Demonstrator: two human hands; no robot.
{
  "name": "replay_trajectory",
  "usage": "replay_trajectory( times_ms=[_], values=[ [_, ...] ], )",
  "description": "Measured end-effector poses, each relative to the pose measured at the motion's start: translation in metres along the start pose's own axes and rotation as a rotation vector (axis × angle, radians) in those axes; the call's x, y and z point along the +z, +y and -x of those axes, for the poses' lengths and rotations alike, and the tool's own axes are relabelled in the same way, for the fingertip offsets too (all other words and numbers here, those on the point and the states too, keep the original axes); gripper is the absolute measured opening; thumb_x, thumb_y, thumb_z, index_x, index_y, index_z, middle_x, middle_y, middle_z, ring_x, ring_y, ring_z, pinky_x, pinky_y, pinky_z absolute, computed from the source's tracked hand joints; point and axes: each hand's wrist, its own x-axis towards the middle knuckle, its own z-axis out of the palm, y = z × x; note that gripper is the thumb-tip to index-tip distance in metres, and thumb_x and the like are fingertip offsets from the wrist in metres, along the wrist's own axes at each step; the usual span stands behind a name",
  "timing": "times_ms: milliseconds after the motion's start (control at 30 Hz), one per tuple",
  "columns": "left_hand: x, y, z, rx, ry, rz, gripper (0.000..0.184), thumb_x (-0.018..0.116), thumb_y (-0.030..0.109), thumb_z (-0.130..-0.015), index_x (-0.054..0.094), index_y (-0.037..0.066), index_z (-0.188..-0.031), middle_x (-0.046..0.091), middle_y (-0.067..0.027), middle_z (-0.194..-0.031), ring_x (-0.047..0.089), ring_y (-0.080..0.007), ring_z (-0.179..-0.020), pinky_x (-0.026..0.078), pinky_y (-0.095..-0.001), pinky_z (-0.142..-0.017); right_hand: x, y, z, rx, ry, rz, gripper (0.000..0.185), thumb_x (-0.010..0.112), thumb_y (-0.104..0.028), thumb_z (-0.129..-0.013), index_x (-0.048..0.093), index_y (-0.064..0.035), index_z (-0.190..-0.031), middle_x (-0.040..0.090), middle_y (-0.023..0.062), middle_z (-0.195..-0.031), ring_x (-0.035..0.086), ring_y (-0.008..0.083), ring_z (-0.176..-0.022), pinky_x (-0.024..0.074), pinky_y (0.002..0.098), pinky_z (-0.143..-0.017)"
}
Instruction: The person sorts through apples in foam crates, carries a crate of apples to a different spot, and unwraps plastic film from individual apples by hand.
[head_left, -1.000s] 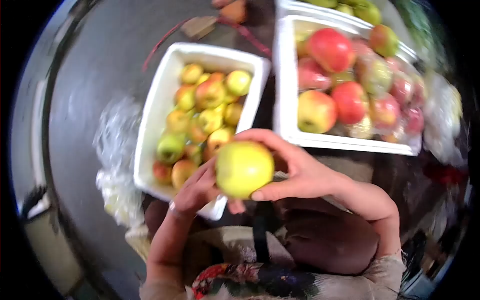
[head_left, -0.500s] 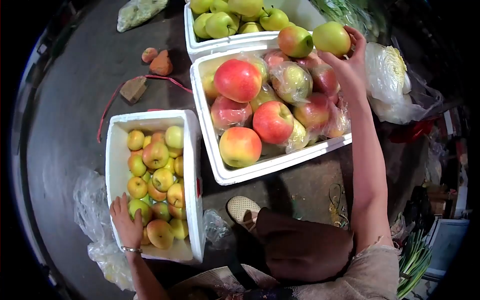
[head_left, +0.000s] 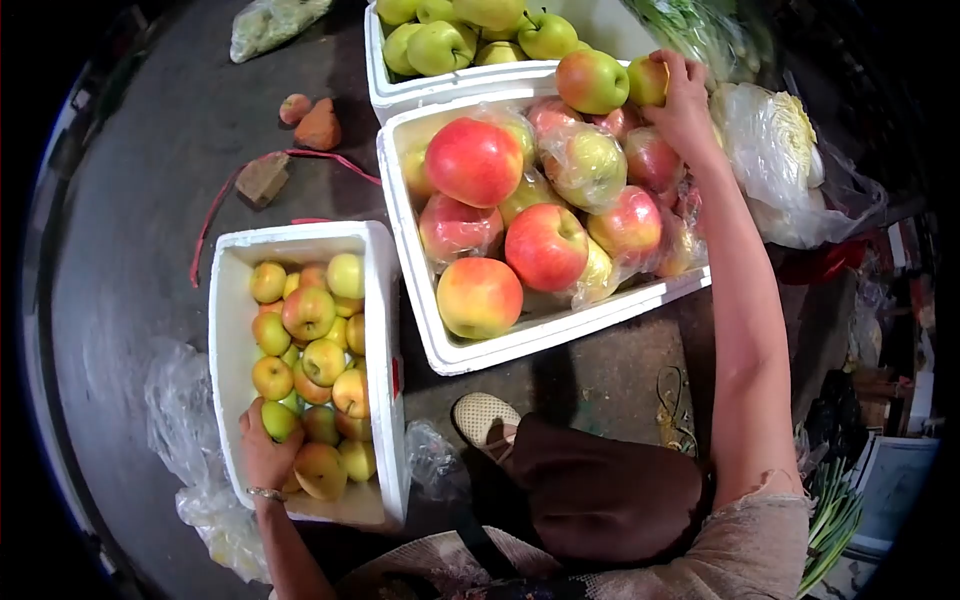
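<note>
With the right hand [head_left: 685,112] part-closed around the green apple [head_left: 646,82] at upper right, beside the blushed apple [head_left: 591,82], and the left hand [head_left: 266,455] curled around the small apple [head_left: 281,422] in the lower-left box [head_left: 387,440], grip gently to avoid bruising.

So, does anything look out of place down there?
A small reddish fruit lies loose on the ground, odd with so many apples boxed, and a red cord trails near it. I see no clear damage.
</note>
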Motion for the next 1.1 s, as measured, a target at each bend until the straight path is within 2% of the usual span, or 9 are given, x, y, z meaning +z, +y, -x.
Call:
replay_trajectory(
  times_ms=[333,400,433,500,600,733,933,1033,1100],
  values=[
    [-0.016,0.016,0.008,0.094,0.145,0.033,0.063,0.082,0.020,-0.070,0.054,0.001,-0.123,0.058,-0.0213,-0.114,0.054,-0.0416,-0.109,0.046,-0.0463,-0.095,-0.019,-0.018,0.027,0.084,0.076,-0.134,0.044,0.071,-0.017,-0.085,0.060,-0.0072,-0.127,0.061,0.0134,-0.118,0.057,0.0281,-0.117,0.0461,0.0385,-0.097],
    [-0.018,0.006,0.019,-0.056,-0.019,0.780,0.080,0.087,0.011,-0.069,0.046,0.001,-0.138,0.056,-0.0107,-0.125,0.056,-0.0260,-0.118,0.047,-0.0379,-0.100,-0.037,-0.066,0.052,-0.061,0.179,-0.465,0.038,0.063,-0.012,-0.095,0.057,-0.0074,-0.132,0.060,0.0104,-0.130,0.057,0.0230,-0.120,0.0488,0.0353,-0.098],
    [-0.026,0.030,0.025,-0.027,-0.076,1.151,0.080,0.086,0.009,-0.072,0.045,0.002,-0.140,0.054,-0.0065,-0.129,0.054,-0.0209,-0.120,0.047,-0.0359,-0.101,-0.042,-0.087,0.063,-0.090,0.125,-0.612,0.037,0.061,-0.010,-0.097,0.056,-0.0047,-0.133,0.059,0.0113,-0.132,0.058,0.0219,-0.120,0.0491,0.0350,-0.098],
    [-0.027,0.034,0.023,0.150,-0.066,1.030,0.080,0.086,0.009,-0.072,0.046,0.005,-0.141,0.052,-0.0055,-0.133,0.053,-0.0180,-0.121,0.045,-0.0337,-0.103,-0.059,-0.149,0.094,0.030,-0.103,-0.916,0.035,0.059,-0.007,-0.097,0.057,0.0010,-0.131,0.061,0.0139,-0.131,0.058,0.0214,-0.120,0.0465,0.0328,-0.101],
    [-0.044,0.081,0.030,0.182,-0.158,1.183,0.083,0.085,0.007,-0.069,0.045,0.005,-0.142,0.052,-0.0064,-0.135,0.050,-0.0173,-0.123,0.041,-0.0339,-0.107,-0.070,-0.217,0.125,-0.304,-0.532,-0.959,0.046,0.069,-0.013,-0.085,0.059,-0.0007,-0.127,0.062,0.0112,-0.127,0.057,0.0203,-0.117,0.0440,0.0319,-0.095],
    [-0.056,0.121,0.041,0.137,-0.339,1.418,0.077,0.080,0.011,-0.076,0.044,0.006,-0.144,0.054,-0.0069,-0.132,0.051,-0.0178,-0.123,0.041,-0.0339,-0.106,-0.054,-0.271,0.164,-0.488,-1.041,-1.128,0.075,0.077,-0.020,-0.082,0.041,-0.0056,-0.145,0.045,0.0183,-0.141,0.046,0.0340,-0.130,0.0386,0.0419,-0.108],
    [-0.040,0.139,0.056,0.176,-0.270,1.205,0.052,0.055,0.031,-0.098,0.045,0.004,-0.142,0.057,-0.0106,-0.128,0.060,-0.0188,-0.111,0.051,-0.0318,-0.090,-0.027,-0.289,0.202,-0.291,-1.152,-1.299,0.092,0.084,-0.023,-0.078,0.030,-0.0048,-0.150,0.044,0.0200,-0.142,0.045,0.0322,-0.132,0.0364,0.0397,-0.111],
    [-0.036,0.148,0.058,-0.173,-0.421,1.576,0.049,0.035,0.038,-0.106,0.047,0.002,-0.138,0.062,-0.0133,-0.116,0.064,-0.0192,-0.095,0.055,-0.0296,-0.069,-0.029,-0.285,0.203,-0.111,-1.245,-1.415,0.093,0.085,-0.021,-0.078,0.029,-0.0034,-0.150,0.048,0.0174,-0.139,0.048,0.0252,-0.129,0.0382,0.0373,-0.109],
    [-0.045,0.147,0.059,0.022,-0.354,1.062,0.046,0.037,0.033,-0.106,0.050,0.000,-0.135,0.065,-0.0125,-0.111,0.065,-0.0196,-0.092,0.054,-0.0293,-0.072,-0.035,-0.283,0.198,0.104,-1.422,-1.543,0.092,0.084,-0.017,-0.078,0.029,-0.0066,-0.152,0.047,0.0086,-0.141,0.045,0.0195,-0.132,0.0362,0.0355,-0.111]
  ],
)
